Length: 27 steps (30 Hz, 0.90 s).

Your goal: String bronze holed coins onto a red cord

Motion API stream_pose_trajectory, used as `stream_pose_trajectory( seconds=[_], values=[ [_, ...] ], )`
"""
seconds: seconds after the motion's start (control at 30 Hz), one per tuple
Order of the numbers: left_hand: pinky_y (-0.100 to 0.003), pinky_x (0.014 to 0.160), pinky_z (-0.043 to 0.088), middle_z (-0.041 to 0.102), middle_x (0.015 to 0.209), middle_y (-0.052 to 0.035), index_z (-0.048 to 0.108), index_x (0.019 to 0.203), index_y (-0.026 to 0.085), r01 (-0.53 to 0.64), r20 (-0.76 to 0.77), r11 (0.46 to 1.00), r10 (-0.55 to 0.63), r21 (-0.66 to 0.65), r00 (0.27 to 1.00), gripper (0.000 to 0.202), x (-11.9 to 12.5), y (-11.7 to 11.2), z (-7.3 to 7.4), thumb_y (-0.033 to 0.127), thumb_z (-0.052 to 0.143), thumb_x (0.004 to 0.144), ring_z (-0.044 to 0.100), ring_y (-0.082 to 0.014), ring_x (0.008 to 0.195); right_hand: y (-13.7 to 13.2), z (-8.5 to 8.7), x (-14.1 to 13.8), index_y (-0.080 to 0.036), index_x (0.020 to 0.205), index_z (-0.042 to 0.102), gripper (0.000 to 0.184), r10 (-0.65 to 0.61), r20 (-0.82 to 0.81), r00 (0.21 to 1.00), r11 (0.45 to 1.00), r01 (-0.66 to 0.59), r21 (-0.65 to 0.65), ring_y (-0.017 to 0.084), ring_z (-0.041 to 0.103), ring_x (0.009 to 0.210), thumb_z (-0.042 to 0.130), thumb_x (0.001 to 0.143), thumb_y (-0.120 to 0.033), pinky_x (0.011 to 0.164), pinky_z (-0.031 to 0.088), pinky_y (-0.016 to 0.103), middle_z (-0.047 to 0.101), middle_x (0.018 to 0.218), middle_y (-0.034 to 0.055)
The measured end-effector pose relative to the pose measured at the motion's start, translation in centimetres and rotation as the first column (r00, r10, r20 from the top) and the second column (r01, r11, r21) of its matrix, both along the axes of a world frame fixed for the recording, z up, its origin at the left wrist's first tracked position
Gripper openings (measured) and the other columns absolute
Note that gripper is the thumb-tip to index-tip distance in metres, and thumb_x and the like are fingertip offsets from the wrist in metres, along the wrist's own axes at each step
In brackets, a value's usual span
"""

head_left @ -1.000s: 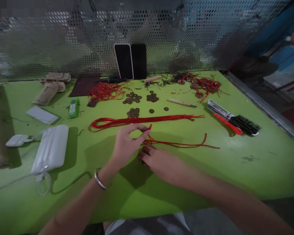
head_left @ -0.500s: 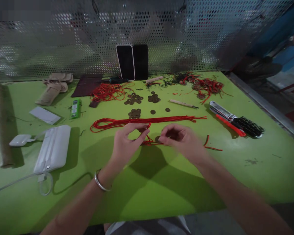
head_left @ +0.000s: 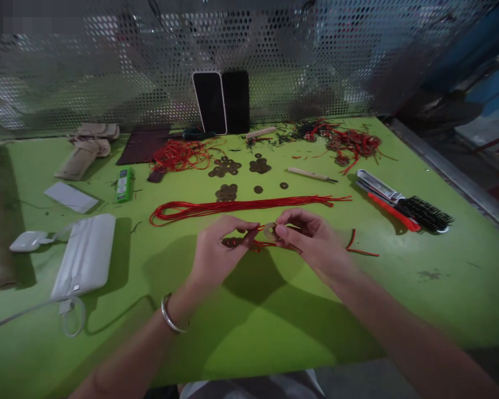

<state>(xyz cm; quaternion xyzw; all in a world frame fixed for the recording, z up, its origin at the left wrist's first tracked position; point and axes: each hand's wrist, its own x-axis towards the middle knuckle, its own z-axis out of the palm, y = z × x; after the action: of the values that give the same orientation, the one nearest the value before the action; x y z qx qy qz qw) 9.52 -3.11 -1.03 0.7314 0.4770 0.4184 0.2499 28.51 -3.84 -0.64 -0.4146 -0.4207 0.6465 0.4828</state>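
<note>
My left hand pinches a red cord between thumb and forefinger. In my right hand, the fingertips grip a round holed coin right beside the cord's end. Whether the cord passes through the hole I cannot tell. Several coins with red showing at them lie behind my left fingers, partly hidden. More red cord runs on the table below both hands. Just beyond stretches a looped bundle of red cords. Piles of loose coins lie farther back, with a single coin near them.
A white power bank with a cable is at left, near a green box. A hairbrush lies at right. Two phones lean on the perforated metal panel. A wooden-handled tool and tangled red cord lie behind.
My right hand has lifted the coin and brought it up to the cord in my left fingers. The left hand has turned, its cord end now pointing toward the coin.
</note>
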Motion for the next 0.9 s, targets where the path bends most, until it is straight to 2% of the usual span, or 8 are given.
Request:
stream_pose_trajectory(
  seconds=[0.33, 0.6, 0.8, 0.9],
  values=[
    [-0.023, 0.058, 0.057, 0.072, 0.073, -0.0004, 0.071, 0.081, 0.018, 0.058, 0.019, 0.987, -0.061, 0.149, 0.998, 0.012, 0.34, 0.08, 0.53, 0.010, 0.067, 0.072, 0.066, -0.0115, 0.064, -0.06, -0.15, -0.50, -0.022, 0.083, 0.068, 0.019, -0.017, -0.019, 1.000, 1.000, 0.017, -0.022, 0.009, 0.065, 0.066, 0.079, 0.069, -0.029, 0.072, 0.056, 0.024, 0.070, 0.081, -0.0014],
    [-0.021, 0.056, 0.057, 0.072, 0.073, -0.0007, 0.071, 0.081, 0.018, 0.047, 0.049, 0.991, -0.054, 0.126, 0.997, 0.013, 0.40, -0.03, 0.55, 0.010, 0.069, 0.071, 0.066, -0.0115, 0.064, -0.16, -0.35, -0.67, -0.023, 0.083, 0.069, 0.016, -0.001, -0.071, 0.997, 1.000, 0.000, -0.023, 0.010, 0.066, 0.069, 0.077, 0.071, -0.028, 0.075, 0.056, 0.027, 0.071, 0.080, -0.0011],
    [-0.023, 0.058, 0.057, 0.072, 0.072, -0.0007, 0.071, 0.081, 0.018, 0.081, 0.014, 0.981, -0.085, 0.174, 0.996, 0.017, 0.34, -0.01, 0.45, 0.006, 0.068, 0.070, 0.066, -0.0125, 0.065, -0.32, -0.27, -0.92, -0.022, 0.082, 0.069, 0.015, 0.022, -0.113, 0.993, 0.999, -0.027, -0.044, 0.009, 0.063, 0.067, 0.077, 0.070, -0.027, 0.073, 0.054, 0.026, 0.069, 0.079, -0.0011],
    [-0.023, 0.058, 0.057, 0.072, 0.073, -0.0009, 0.071, 0.083, 0.017, 0.083, 0.014, 0.986, -0.085, 0.145, 0.996, 0.019, 0.32, -0.07, 0.45, 0.005, 0.068, 0.070, 0.066, -0.0123, 0.065, -0.29, -0.33, -0.93, -0.022, 0.087, 0.069, 0.017, 0.044, -0.116, 0.992, 0.998, -0.048, -0.038, 0.008, 0.062, 0.068, 0.076, 0.072, -0.026, 0.073, 0.053, 0.025, 0.068, 0.079, -0.0019]
  ],
)
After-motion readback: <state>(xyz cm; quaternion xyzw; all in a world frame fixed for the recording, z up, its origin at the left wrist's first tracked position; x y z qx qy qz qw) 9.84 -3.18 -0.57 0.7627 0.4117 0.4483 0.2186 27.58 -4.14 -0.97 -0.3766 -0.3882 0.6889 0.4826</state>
